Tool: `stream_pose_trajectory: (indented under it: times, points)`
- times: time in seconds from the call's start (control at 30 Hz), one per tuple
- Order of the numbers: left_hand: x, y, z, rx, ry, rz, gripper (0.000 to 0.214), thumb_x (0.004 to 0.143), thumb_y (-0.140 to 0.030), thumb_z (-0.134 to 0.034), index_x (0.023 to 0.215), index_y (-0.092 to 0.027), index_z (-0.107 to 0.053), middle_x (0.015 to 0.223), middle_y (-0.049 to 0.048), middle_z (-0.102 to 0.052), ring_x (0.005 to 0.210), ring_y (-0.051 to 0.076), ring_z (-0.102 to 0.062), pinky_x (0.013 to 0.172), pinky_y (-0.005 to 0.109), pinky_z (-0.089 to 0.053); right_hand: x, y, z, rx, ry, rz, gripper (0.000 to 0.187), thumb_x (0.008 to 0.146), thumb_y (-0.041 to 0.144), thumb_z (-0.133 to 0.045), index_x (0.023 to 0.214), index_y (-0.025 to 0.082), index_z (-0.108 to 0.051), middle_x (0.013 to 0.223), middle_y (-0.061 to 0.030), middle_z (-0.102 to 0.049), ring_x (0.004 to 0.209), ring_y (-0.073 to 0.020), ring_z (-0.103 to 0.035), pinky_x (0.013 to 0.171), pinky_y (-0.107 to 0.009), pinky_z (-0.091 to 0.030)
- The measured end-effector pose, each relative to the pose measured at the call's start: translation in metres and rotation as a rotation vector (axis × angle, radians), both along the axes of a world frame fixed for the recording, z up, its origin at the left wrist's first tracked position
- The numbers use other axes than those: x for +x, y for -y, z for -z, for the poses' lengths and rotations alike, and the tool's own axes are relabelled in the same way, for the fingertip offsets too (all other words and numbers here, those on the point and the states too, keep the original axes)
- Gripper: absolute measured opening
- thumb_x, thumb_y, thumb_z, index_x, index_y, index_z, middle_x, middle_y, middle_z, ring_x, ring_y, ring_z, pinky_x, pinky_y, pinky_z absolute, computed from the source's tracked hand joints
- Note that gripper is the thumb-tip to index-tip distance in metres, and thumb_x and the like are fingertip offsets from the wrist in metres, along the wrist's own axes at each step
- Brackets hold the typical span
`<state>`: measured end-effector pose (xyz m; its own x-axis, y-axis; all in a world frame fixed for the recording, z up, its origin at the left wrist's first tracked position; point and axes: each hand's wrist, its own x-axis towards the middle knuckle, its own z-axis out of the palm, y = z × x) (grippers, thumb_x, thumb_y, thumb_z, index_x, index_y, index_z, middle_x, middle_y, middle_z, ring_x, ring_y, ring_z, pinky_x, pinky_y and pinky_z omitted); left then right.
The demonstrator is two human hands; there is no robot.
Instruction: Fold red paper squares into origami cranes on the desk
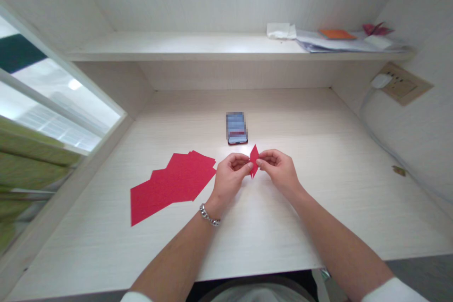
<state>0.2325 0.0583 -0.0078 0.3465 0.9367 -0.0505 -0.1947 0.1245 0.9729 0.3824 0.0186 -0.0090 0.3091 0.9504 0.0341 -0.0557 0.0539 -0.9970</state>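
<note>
A small folded piece of red paper (254, 159) is held upright just above the pale wooden desk (318, 207). My left hand (230, 175), with a metal bracelet on its wrist, pinches the paper's left side. My right hand (279, 167) pinches its right side with thumb and forefinger. Both hands sit near the middle of the desk, fingertips almost touching. A fan of several flat red paper sheets (170, 184) lies on the desk to the left of my left hand.
A phone (236, 127) lies flat just beyond my hands. The shelf (177, 47) above holds white tissue (281, 30), papers, an orange card (337, 34) and a folded dark-red paper figure (377, 29). A wall socket with plug (392, 82) is at right, a window at left.
</note>
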Motion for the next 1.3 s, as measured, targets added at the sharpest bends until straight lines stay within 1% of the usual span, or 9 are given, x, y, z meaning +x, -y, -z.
stream_pose_trajectory:
  times: [0.07,0.23,0.33,0.47,0.63,0.87,1.0,1.1,1.3]
  points:
    - [0.0,0.0,0.0,0.003,0.013,-0.003,0.03,0.066,-0.025,-0.079,0.089,-0.014,-0.063,0.081,0.0045,-0.07,0.073,0.015,-0.067,0.068,0.028,-0.056,0.0,0.0,-0.001,0.006,-0.025,-0.007,0.025,0.065,0.03,-0.079,0.083,0.017,-0.068,0.079,-0.0049,-0.072,0.072,-0.0182,-0.067,0.069,-0.031,-0.053]
    - [0.0,-0.001,0.003,0.014,0.048,0.006,0.031,0.066,-0.023,-0.08,0.091,-0.014,-0.063,0.085,0.0054,-0.07,0.076,0.016,-0.068,0.071,0.029,-0.057,0.0,-0.001,-0.002,-0.025,-0.18,-0.046,0.029,0.057,0.026,-0.083,0.081,0.017,-0.069,0.08,-0.0042,-0.072,0.074,-0.018,-0.066,0.07,-0.031,-0.053]
    - [0.0,-0.001,0.004,0.022,0.067,0.019,0.032,0.067,-0.022,-0.08,0.092,-0.015,-0.063,0.088,0.0058,-0.071,0.079,0.017,-0.068,0.072,0.03,-0.057,0.0,0.0,-0.002,-0.049,-0.208,-0.051,0.028,0.057,0.025,-0.083,0.08,0.017,-0.07,0.08,-0.0044,-0.072,0.073,-0.0178,-0.066,0.07,-0.03,-0.052]
    - [-0.001,-0.001,0.004,0.032,0.071,0.025,0.031,0.066,-0.021,-0.081,0.091,-0.015,-0.064,0.09,0.0056,-0.071,0.081,0.017,-0.068,0.074,0.03,-0.057,0.003,0.0,-0.003,-0.073,-0.191,-0.091,0.025,0.058,0.025,-0.082,0.078,0.017,-0.071,0.08,-0.0047,-0.072,0.072,-0.0177,-0.065,0.07,-0.03,-0.052]
    - [-0.002,0.0,0.002,0.028,0.038,0.064,0.029,0.065,-0.023,-0.081,0.089,-0.015,-0.066,0.089,0.0065,-0.072,0.08,0.018,-0.069,0.073,0.031,-0.057,0.006,0.0,-0.005,-0.102,-0.102,-0.152,0.021,0.061,0.025,-0.078,0.079,0.016,-0.072,0.077,-0.0044,-0.072,0.071,-0.0176,-0.065,0.069,-0.03,-0.051]
    - [-0.005,0.0,-0.004,0.017,-0.048,0.133,0.023,0.07,-0.027,-0.077,0.087,-0.014,-0.068,0.085,0.0065,-0.072,0.077,0.018,-0.068,0.071,0.03,-0.057,0.008,0.001,-0.004,-0.119,-0.05,-0.171,0.017,0.064,0.025,-0.077,0.078,0.016,-0.072,0.075,-0.0039,-0.072,0.069,-0.0183,-0.066,0.067,-0.031,-0.053]
    - [-0.006,-0.001,-0.003,0.041,-0.079,0.139,0.02,0.071,-0.027,-0.076,0.084,-0.014,-0.068,0.084,0.0065,-0.071,0.075,0.017,-0.068,0.069,0.029,-0.057,0.008,0.003,-0.007,-0.121,-0.038,-0.198,0.016,0.064,0.024,-0.077,0.078,0.016,-0.073,0.074,-0.0035,-0.072,0.069,-0.0182,-0.066,0.066,-0.031,-0.054]
    - [-0.006,0.0,-0.004,0.031,-0.064,0.144,0.018,0.07,-0.025,-0.076,0.082,-0.014,-0.068,0.081,0.0055,-0.071,0.072,0.016,-0.068,0.066,0.027,-0.057,0.007,0.004,-0.009,-0.123,-0.089,-0.202,0.018,0.062,0.022,-0.077,0.078,0.017,-0.074,0.074,-0.003,-0.072,0.068,-0.018,-0.067,0.066,-0.031,-0.055]
    - [-0.006,0.001,-0.007,-0.024,0.065,0.141,0.013,0.069,-0.021,-0.076,0.078,-0.015,-0.068,0.075,0.002,-0.069,0.068,0.014,-0.067,0.064,0.027,-0.058,0.005,0.005,-0.009,-0.114,-0.258,-0.196,0.018,0.058,0.02,-0.08,0.075,0.018,-0.075,0.07,-0.0026,-0.072,0.066,-0.0179,-0.067,0.068,-0.035,-0.058]
